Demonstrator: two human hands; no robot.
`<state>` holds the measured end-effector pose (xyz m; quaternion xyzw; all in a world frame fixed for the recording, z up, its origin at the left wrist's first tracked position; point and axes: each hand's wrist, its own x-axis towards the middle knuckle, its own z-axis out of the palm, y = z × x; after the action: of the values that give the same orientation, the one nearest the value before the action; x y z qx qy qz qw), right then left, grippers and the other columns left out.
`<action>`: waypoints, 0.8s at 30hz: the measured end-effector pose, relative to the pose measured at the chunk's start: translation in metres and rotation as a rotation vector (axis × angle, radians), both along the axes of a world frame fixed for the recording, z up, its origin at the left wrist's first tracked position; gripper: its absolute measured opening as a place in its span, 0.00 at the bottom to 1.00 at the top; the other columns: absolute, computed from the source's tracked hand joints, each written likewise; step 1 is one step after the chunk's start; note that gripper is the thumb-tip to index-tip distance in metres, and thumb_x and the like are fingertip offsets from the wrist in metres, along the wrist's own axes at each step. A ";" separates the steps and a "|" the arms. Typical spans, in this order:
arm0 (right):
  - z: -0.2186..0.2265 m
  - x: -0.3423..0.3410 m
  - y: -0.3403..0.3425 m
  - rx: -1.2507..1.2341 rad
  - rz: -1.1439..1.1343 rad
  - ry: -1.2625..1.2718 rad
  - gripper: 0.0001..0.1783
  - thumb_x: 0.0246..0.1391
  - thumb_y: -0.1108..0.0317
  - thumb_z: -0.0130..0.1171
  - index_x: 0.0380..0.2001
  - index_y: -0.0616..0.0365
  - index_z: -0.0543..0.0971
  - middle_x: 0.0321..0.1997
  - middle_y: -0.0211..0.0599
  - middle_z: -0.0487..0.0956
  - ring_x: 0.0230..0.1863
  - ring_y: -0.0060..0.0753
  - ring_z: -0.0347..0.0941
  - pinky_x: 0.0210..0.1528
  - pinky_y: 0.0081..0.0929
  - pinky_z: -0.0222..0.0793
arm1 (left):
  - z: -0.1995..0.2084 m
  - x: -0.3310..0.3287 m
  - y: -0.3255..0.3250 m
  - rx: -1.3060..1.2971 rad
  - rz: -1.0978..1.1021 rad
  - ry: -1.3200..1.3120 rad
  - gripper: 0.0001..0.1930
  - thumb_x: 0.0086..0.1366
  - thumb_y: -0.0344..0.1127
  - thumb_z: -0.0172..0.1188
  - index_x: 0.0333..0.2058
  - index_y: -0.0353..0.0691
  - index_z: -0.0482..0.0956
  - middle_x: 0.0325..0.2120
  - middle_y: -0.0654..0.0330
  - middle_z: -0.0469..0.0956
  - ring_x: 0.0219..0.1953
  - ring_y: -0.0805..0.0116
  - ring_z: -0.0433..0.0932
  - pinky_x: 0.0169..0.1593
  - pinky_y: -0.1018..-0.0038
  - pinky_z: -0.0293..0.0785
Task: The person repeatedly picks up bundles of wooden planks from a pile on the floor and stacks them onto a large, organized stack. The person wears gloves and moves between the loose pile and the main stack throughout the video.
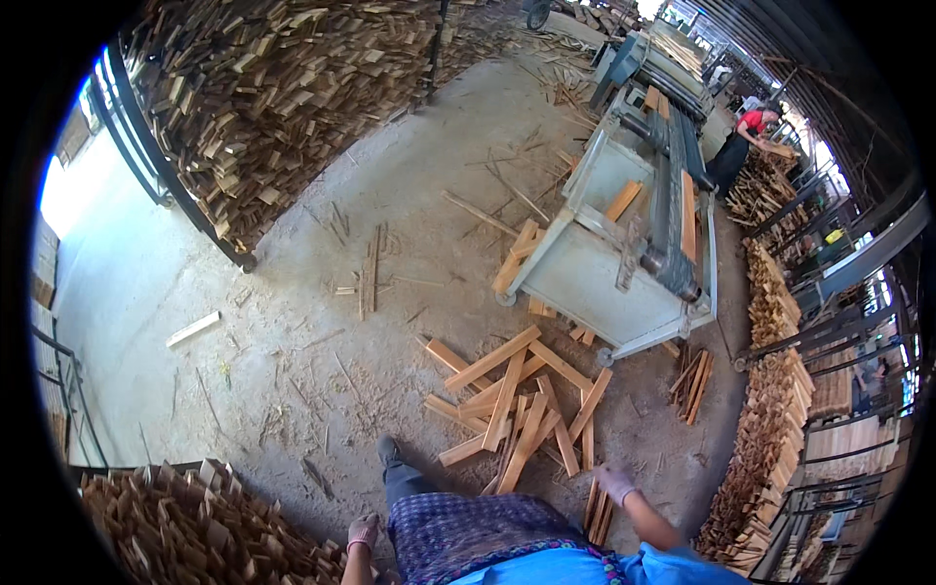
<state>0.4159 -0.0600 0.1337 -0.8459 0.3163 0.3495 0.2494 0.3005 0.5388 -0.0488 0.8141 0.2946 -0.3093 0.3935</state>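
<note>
My left hand, in a pale pinkish glove, hangs beside my patterned apron with its fingers curled in and nothing visible in them. Close to it is a heap of short wood pieces. My right hand, also gloved and slightly blurred, reaches forward with its fingers extended, apparently holding nothing. Just below it, in the picture, lies a bundle of narrow wooden strips; whether the hand touches them I cannot tell. Ahead of me a loose pile of planed wooden boards lies crisscrossed on the floor.
A pale metal conveyor table carrying several boards stands ahead right. Wood stacks line the right side, where a person in red bends over. A large wood heap fills the far left. Splinters and an offcut litter the floor.
</note>
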 end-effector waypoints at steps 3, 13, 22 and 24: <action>0.020 -0.015 0.051 0.146 -0.015 0.176 0.23 0.59 0.46 0.55 0.39 0.57 0.82 0.41 0.41 0.82 0.43 0.37 0.77 0.49 0.34 0.71 | 0.043 0.094 0.008 -0.051 -0.026 -0.005 0.24 0.64 0.51 0.53 0.45 0.36 0.82 0.44 0.43 0.81 0.49 0.46 0.79 0.53 0.61 0.72; 0.004 -0.071 0.159 0.176 -0.172 -0.038 0.29 0.61 0.41 0.53 0.48 0.57 0.78 0.50 0.46 0.79 0.52 0.39 0.74 0.55 0.37 0.67 | 0.059 0.233 0.091 -0.132 -0.205 0.133 0.27 0.68 0.52 0.50 0.54 0.34 0.77 0.55 0.41 0.75 0.61 0.47 0.71 0.60 0.61 0.66; -0.063 -0.189 0.275 0.289 -0.731 -0.068 0.34 0.60 0.45 0.52 0.54 0.66 0.75 0.56 0.54 0.77 0.58 0.52 0.73 0.60 0.41 0.66 | 0.075 0.300 0.109 -0.062 -0.580 0.029 0.17 0.65 0.51 0.56 0.41 0.44 0.81 0.27 0.69 0.73 0.24 0.78 0.66 0.24 0.76 0.62; -0.073 -0.227 0.305 0.240 -0.855 -0.034 0.27 0.59 0.48 0.54 0.46 0.64 0.78 0.44 0.49 0.80 0.46 0.44 0.77 0.51 0.37 0.69 | 0.072 0.327 0.095 -0.085 -0.687 0.024 0.17 0.65 0.51 0.56 0.41 0.44 0.81 0.27 0.70 0.73 0.24 0.78 0.66 0.25 0.76 0.62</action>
<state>0.1888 0.2448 0.0603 -0.6098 0.5905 0.2354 0.4733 0.6277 0.6340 0.0235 0.8449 -0.0052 -0.4452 0.2965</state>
